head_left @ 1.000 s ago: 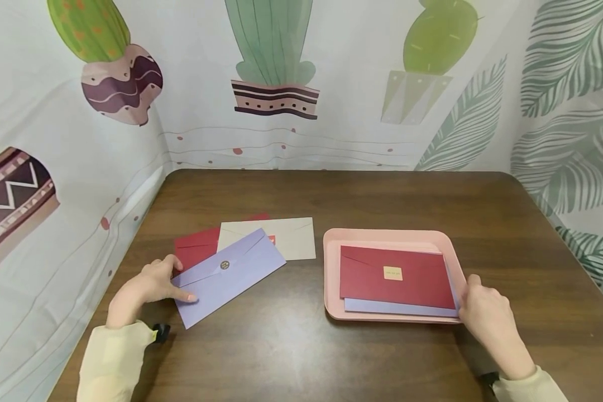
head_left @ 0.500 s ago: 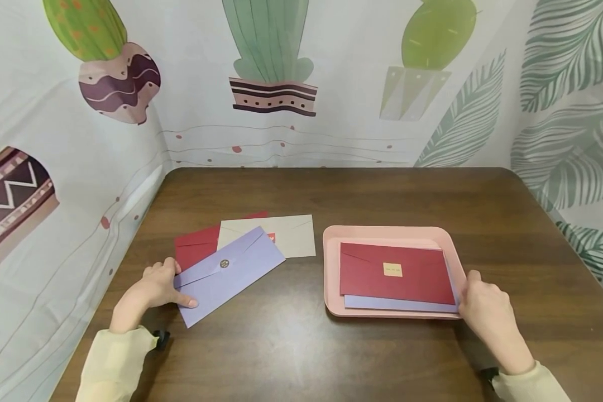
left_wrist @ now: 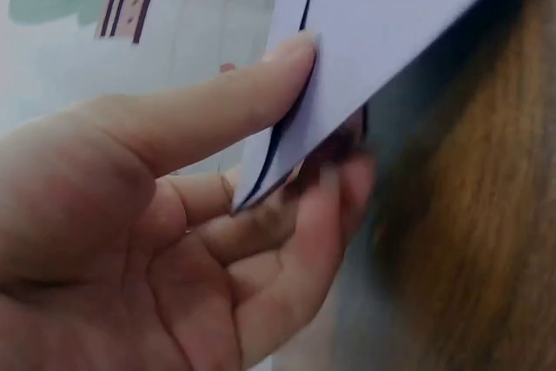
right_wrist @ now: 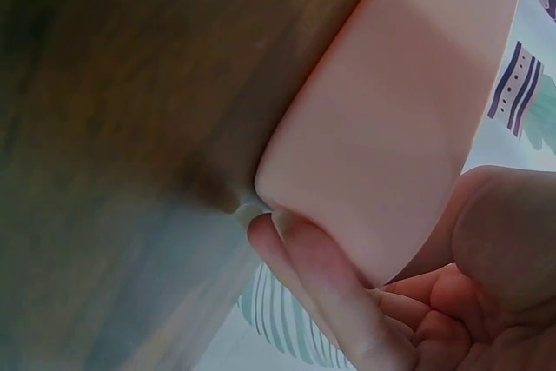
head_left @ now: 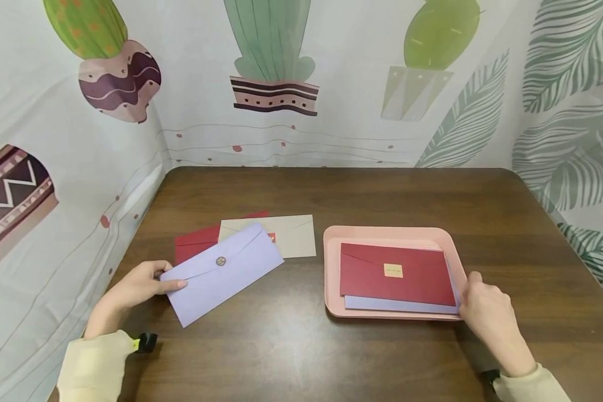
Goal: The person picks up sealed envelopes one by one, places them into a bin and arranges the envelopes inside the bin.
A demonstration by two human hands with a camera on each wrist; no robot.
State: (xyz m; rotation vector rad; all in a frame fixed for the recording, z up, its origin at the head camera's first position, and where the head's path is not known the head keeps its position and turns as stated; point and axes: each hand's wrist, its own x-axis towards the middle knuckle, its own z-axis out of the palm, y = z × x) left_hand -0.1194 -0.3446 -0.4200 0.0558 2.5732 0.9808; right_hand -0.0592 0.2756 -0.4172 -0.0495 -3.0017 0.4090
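Head: L hand [head_left: 140, 286] pinches lilac env. [head_left: 231, 268], left of frame centre; overlap could drag cream env. [head_left: 298, 237] along. Long axis runs lower left to upper right. L wrist: thumb over, fingers under; end-only grip might slip. R wrist: R hand [right_wrist: 434, 301] grips pink tray [right_wrist: 373, 119].

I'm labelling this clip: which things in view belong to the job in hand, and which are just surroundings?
Job, apparently:
lilac envelope the left hand pinches
pink tray the right hand holds
tray's red envelope, tray's lilac envelope
cream envelope, leftmost red envelope

Just surroundings:
table
patterned cloth
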